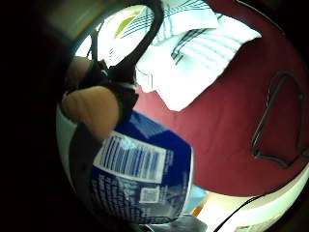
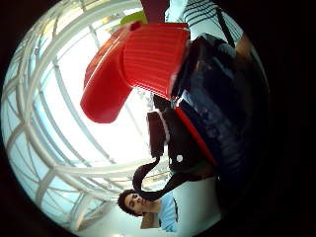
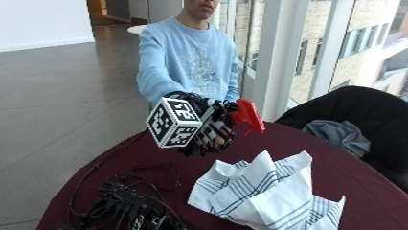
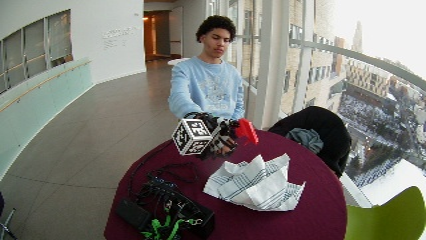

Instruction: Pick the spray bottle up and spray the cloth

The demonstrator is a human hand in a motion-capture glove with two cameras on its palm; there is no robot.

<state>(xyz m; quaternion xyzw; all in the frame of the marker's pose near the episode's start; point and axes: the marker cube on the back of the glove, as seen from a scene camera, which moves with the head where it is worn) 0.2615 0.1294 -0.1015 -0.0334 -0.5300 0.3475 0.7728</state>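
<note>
Spray bottle (image 3: 244, 115) is picked up, gloved right hand (image 3: 207, 130) wrapped round its body, held above the table (image 3: 357, 172) beside the striped cloth (image 3: 267, 194); spraying not yet evident

Spray bottle (image 1: 140, 176) label: white print and QR code, text too blurred to read.

In the outside view the gloved hand (image 3: 213, 132) hides the spray bottle's (image 3: 247, 114) body; only its red head shows.
</note>
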